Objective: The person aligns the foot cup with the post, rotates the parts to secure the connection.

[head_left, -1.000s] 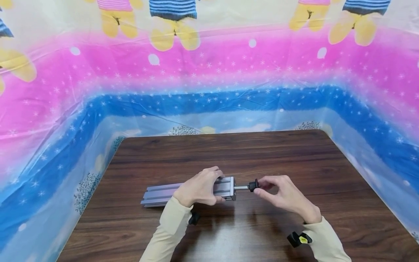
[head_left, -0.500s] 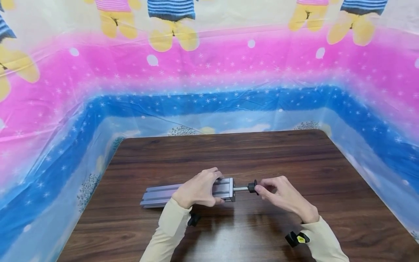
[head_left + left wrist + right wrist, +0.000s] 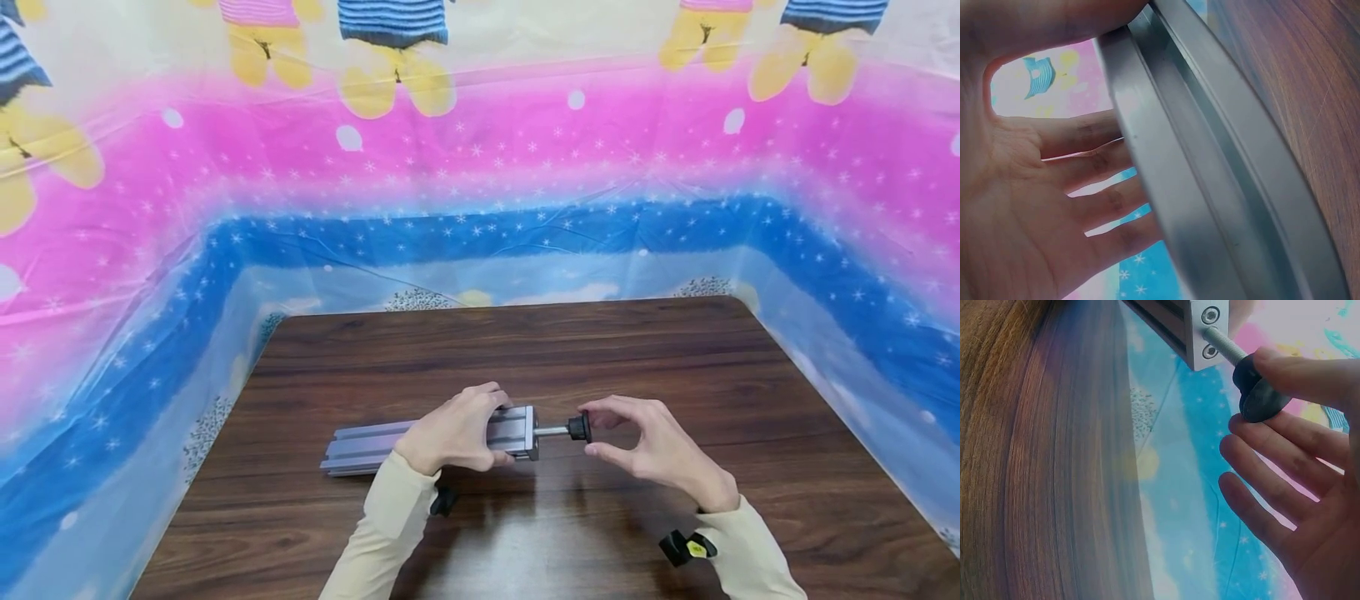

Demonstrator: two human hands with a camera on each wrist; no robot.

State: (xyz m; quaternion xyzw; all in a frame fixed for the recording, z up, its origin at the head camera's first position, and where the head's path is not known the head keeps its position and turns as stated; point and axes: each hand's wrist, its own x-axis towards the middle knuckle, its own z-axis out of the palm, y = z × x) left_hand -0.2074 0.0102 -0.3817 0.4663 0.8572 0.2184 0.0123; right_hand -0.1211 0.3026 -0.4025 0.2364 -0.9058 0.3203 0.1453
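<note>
A grey slotted aluminium profile (image 3: 371, 447) lies lengthwise above the dark wooden table, with a metal end plate (image 3: 1200, 337) fixed by screws at its right end. My left hand (image 3: 453, 429) grips the profile near that end, thumb on the near side and fingers over the far side. From the plate sticks a threaded rod (image 3: 553, 431), which carries a black levelling foot (image 3: 579, 427). My right hand (image 3: 663, 446) pinches the foot's round base (image 3: 1265, 403) at its rim between thumb and index finger. Its other fingers are extended in the right wrist view.
The wood-grain table (image 3: 480, 350) has a patterned cloth (image 3: 480, 233) hanging around its back and sides. Black wrist-camera mounts (image 3: 678, 547) sit under both sleeves, close above the tabletop.
My right thumb and index finger have shifted on the foot and now stand wider apart, thumb lower and index higher. The left hand and profile stay almost still.
</note>
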